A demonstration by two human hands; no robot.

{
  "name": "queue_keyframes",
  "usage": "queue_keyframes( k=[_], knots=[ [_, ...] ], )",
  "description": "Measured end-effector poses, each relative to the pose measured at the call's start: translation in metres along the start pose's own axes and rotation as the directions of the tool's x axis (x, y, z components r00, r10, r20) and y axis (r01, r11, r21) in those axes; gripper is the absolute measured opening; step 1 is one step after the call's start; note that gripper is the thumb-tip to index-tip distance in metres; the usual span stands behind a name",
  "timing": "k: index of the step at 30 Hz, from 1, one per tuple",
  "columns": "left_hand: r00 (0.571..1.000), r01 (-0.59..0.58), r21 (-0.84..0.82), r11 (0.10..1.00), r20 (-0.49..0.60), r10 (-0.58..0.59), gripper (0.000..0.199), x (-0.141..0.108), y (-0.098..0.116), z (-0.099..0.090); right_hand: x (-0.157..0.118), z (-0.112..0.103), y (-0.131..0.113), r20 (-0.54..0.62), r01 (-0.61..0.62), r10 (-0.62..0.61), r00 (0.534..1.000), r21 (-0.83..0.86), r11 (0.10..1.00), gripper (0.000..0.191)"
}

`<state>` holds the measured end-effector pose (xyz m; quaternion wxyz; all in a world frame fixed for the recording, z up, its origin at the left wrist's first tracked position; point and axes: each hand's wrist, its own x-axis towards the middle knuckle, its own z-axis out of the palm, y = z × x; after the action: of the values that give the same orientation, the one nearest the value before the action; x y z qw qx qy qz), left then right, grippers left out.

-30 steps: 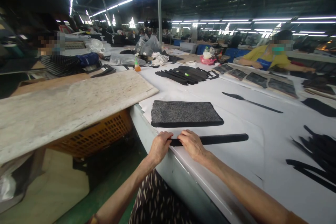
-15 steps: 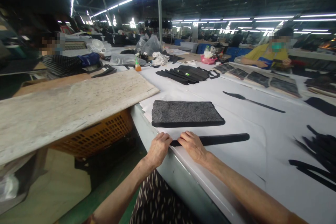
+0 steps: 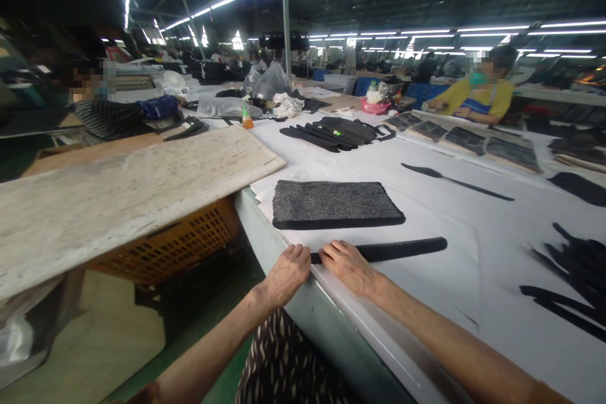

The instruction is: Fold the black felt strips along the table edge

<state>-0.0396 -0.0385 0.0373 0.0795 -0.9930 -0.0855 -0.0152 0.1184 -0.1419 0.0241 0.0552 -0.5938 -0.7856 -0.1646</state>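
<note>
A long black fabric strip [image 3: 402, 249] lies along the near edge of the white-covered table, its rounded end pointing right. At the table edge my left hand [image 3: 290, 271] is closed on the strip's left end. My right hand [image 3: 348, 265] presses its bent fingers onto the strip a little further right, with a short stretch of black showing between the hands. Just beyond them rests a neat stack of grey speckled pieces [image 3: 336, 202] with a black front edge. My fingertips are partly hidden by the backs of my hands.
More black strips [image 3: 568, 303] lie at right, a single thin strip [image 3: 457, 181] further back, and a black bundle [image 3: 338, 134] beyond the stack. A pale board [image 3: 142, 189] stands at left above an orange crate [image 3: 175, 243]. Two co-workers [image 3: 487, 98] sit across the tables.
My left hand has shifted slightly down and right, and the strip has slid a little left. The co-worker at right has moved a bit left with hands lowered.
</note>
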Motion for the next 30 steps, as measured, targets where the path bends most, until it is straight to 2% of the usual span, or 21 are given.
queue_keyframes(
  k=[4,9,15,19,21,22,24,26,27,28,30],
  knots=[
    [0.995,0.087,-0.118,0.989,-0.028,-0.091,0.034,-0.012,-0.004,-0.001,0.003,-0.004,-0.002,0.022,-0.021,0.022,1.000,-0.024,1.000,0.013],
    [0.966,0.192,-0.298,0.935,-0.111,-0.234,0.055,-0.026,-0.010,0.013,0.005,-0.005,-0.002,0.020,-0.013,0.013,1.000,-0.018,1.000,0.021],
    [0.927,0.233,-0.461,0.856,-0.162,-0.339,0.061,-0.029,-0.009,0.027,-0.005,-0.006,0.004,0.013,-0.010,0.010,1.000,-0.005,1.000,0.028],
    [0.909,0.188,-0.594,0.783,-0.196,-0.367,0.057,-0.027,-0.008,0.031,-0.012,-0.005,0.008,0.018,-0.018,0.019,1.000,-0.044,0.999,0.030],
    [0.885,0.150,-0.706,0.692,-0.216,-0.412,0.049,-0.027,-0.009,0.031,-0.009,-0.005,0.006,0.024,-0.017,0.018,1.000,-0.052,0.998,0.029],
    [0.854,0.143,-0.763,0.630,-0.227,-0.468,0.044,-0.027,-0.010,0.031,-0.006,-0.005,0.004,0.027,-0.013,0.014,1.000,-0.051,0.999,0.027],
    [0.746,0.155,-0.859,0.487,-0.221,-0.628,0.033,-0.028,-0.012,0.029,0.003,-0.005,0.000,0.032,0.000,0.001,0.999,-0.045,0.999,0.023],
    [0.632,0.200,-0.931,0.304,-0.114,-0.766,0.026,-0.028,-0.013,0.027,0.012,-0.004,-0.005,0.028,0.021,-0.019,0.999,-0.041,0.999,0.020],
    [0.611,0.221,-0.954,0.204,-0.028,-0.791,0.025,-0.028,-0.014,0.026,0.016,-0.004,-0.007,0.023,0.034,-0.033,0.999,-0.039,0.999,0.019],
    [0.617,0.238,-0.965,0.106,0.066,-0.785,0.026,-0.027,-0.014,0.026,0.020,-0.004,-0.010,0.018,0.047,-0.046,0.999,-0.037,0.998,0.018],
    [0.662,0.266,-0.962,-0.060,0.228,-0.714,0.037,-0.025,-0.013,0.028,0.025,-0.003,-0.013,0.007,0.068,-0.067,0.998,-0.031,0.997,0.013]
  ],
)
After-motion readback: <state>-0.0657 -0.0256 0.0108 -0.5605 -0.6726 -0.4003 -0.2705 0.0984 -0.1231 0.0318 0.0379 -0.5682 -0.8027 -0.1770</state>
